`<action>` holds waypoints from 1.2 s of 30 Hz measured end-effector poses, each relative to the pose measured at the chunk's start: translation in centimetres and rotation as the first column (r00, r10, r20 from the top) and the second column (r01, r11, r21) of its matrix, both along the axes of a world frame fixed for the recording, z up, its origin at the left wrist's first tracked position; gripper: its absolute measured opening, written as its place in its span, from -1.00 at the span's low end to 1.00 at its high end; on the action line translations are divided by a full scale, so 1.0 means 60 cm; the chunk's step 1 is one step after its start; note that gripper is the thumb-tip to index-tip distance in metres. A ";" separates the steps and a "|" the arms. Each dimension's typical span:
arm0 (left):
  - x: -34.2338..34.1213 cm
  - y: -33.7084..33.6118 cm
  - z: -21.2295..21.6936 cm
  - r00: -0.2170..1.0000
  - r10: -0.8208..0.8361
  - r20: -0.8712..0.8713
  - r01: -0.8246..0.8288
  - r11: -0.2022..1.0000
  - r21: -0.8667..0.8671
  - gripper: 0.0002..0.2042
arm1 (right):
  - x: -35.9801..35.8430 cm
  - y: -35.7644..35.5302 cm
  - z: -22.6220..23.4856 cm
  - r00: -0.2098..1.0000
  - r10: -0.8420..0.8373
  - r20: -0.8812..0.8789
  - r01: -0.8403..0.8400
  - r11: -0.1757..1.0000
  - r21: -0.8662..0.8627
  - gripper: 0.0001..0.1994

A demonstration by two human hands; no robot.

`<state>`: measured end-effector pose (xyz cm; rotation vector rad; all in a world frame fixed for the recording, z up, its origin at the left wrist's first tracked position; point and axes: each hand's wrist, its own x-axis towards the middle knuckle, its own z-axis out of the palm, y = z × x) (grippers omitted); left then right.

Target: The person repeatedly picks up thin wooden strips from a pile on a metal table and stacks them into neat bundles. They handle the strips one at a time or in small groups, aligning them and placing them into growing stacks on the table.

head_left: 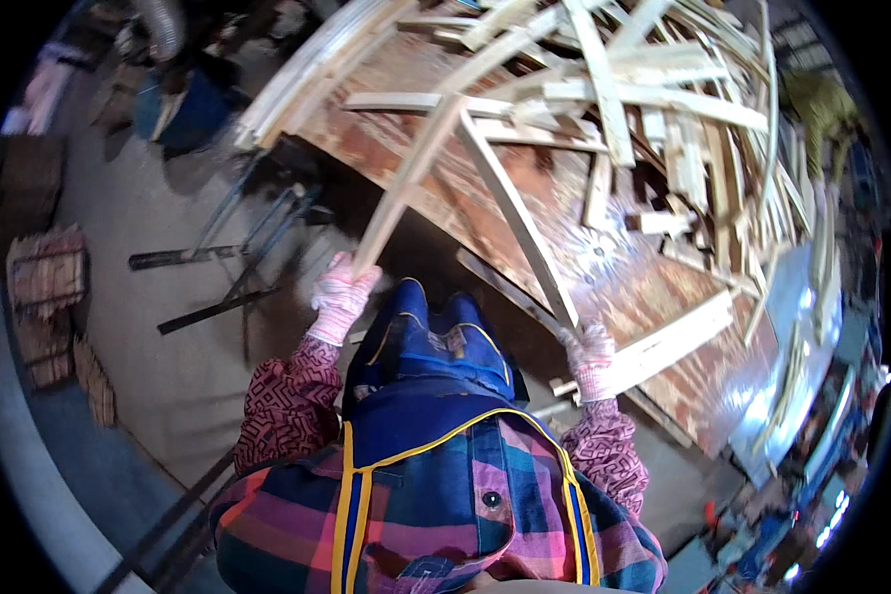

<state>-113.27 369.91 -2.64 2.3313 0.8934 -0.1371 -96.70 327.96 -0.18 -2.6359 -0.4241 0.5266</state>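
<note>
**A:** What have the hands got?

**B:** I see the left hand (342, 292) closed around the lower end of a pale slat (406, 178), which runs up toward one o'clock. The right hand (591, 358) is wrapped around the lower end of a second slat (513, 213) that leans toward eleven o'clock. Both hands wear knitted gloves.

**A:** So the slats meet?

**B:** Their far ends come together near twelve o'clock, making an upside-down V. I'd say they're joined there to a third piece (421, 102) lying crosswise, but the blur keeps me from being sure.

**A:** Why grip at the ends?

**B:** My guess is leverage: holding the near tips lets each hand swing a long piece without reaching over the bench (683, 386).

**A:** And the bench itself?

**B:** It's a reddish-brown board with a saw blade (596, 249) showing through it at about two o'clock from the right hand. Beyond, from twelve to three o'clock, lies a loose heap of offcuts (683, 109), probably pushed back to keep the blade area free. A broader plank (675, 342) rests just beside the right hand, at three o'clock.

**A:** Anything on the left?

**B:** Dark metal legs (238, 267) lie on the floor at nine o'clock, well apart from the work.
</note>
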 end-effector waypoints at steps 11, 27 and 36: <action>0.062 0.090 0.087 0.854 -0.485 -0.190 0.511 0.850 0.130 -0.61 | 0.327 0.317 0.118 0.391 0.835 0.388 -0.782 0.523 -0.338 -0.72; 0.382 0.668 0.042 0.960 0.120 -0.251 -0.045 0.958 0.285 -0.50 | 0.197 0.686 -0.064 0.990 0.143 -0.003 -0.140 0.975 0.171 -0.40; 0.389 0.774 -0.053 0.996 -0.090 -0.004 0.072 0.820 -0.568 -0.63 | 0.295 0.682 -0.051 0.973 0.090 0.211 -0.051 0.982 -0.183 -0.44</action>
